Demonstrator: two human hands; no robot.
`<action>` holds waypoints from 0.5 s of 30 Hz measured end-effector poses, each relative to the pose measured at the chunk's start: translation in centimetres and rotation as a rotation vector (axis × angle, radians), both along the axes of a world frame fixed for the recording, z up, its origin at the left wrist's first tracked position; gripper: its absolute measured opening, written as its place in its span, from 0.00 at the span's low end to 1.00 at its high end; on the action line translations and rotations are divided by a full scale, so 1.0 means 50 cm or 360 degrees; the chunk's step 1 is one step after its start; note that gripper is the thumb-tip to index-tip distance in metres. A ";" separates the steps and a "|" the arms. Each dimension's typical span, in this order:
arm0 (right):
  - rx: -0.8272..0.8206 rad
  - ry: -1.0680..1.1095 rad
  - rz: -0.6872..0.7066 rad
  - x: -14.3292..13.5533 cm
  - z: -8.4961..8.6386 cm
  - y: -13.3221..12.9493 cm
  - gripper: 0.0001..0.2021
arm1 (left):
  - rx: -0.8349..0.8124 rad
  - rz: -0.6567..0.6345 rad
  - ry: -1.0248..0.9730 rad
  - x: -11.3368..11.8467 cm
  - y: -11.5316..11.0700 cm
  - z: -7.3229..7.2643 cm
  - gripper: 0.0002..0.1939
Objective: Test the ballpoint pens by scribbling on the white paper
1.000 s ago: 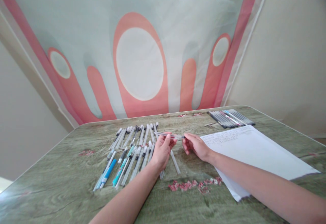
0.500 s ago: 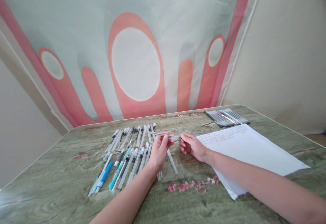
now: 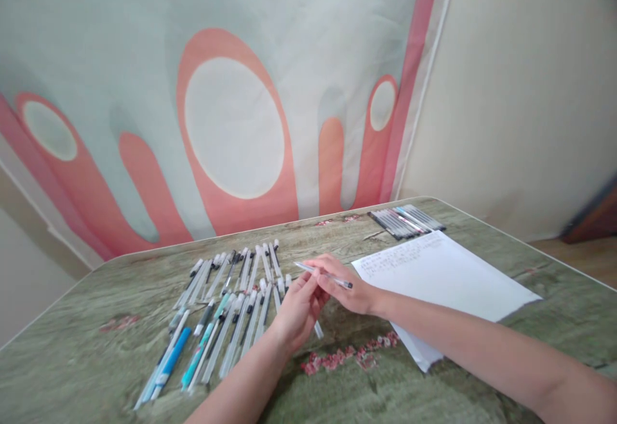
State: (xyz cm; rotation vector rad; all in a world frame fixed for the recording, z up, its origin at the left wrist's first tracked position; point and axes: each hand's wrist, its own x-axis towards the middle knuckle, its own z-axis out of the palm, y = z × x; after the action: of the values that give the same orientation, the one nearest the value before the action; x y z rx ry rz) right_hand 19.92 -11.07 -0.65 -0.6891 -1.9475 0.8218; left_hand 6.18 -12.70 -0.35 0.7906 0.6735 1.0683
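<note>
A slim clear pen [image 3: 332,276] with a dark end slants between my two hands, its narrow tip toward the left. My right hand [image 3: 344,289] has its fingers closed around the pen, the dark end lying over the hand. Against it is my left hand [image 3: 301,305], thumb and finger pinched at the pen's middle; its other fingertips are partly hidden. Left of my hands lie two rows of capped pens, mostly clear, among them a blue pen [image 3: 172,354] and a teal pen [image 3: 196,356]. A clear pen [image 3: 319,329] shows partly from beneath my left hand.
A sheet of white paper [image 3: 448,282] with handwriting along its upper part lies at the right. Behind it is a row of slim pens [image 3: 407,220] near the far edge. The wood-patterned table [image 3: 72,340] stands against a wall with a patterned cloth [image 3: 149,13].
My hands have come together, and the pen has turned so that its dark end lies over my right hand. The view has swung a little to the right.
</note>
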 end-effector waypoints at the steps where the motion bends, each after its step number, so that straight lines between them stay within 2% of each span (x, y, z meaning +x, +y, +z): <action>1: 0.0063 -0.0043 -0.0048 0.001 0.004 0.000 0.17 | 0.0093 -0.0021 0.0147 0.001 -0.003 -0.001 0.10; 5: 0.0149 -0.0041 -0.0345 0.030 0.043 0.030 0.18 | 0.0760 -0.0097 0.0983 -0.003 -0.013 0.010 0.13; 9: -0.0042 -0.0112 -0.0502 0.111 0.071 0.092 0.13 | 0.1351 -0.0279 0.1521 -0.006 -0.029 0.022 0.12; 11: -0.0187 -0.0075 -0.0701 0.171 0.058 0.119 0.13 | 0.1547 -0.0381 0.1691 -0.005 -0.035 0.020 0.13; 13: -0.0328 0.0046 -0.0950 0.239 0.028 0.134 0.14 | 0.1672 -0.0423 0.1833 -0.004 -0.036 0.012 0.14; 15: -0.0441 0.0083 -0.1040 0.308 -0.007 0.133 0.13 | 0.1748 -0.0432 0.1954 -0.005 -0.034 0.002 0.14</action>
State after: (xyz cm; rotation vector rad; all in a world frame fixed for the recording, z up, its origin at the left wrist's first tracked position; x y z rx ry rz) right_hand 35.32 -4.41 -1.02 -1.3599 -1.4267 0.6815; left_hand 5.93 -14.39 -0.23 2.5075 0.9069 0.5318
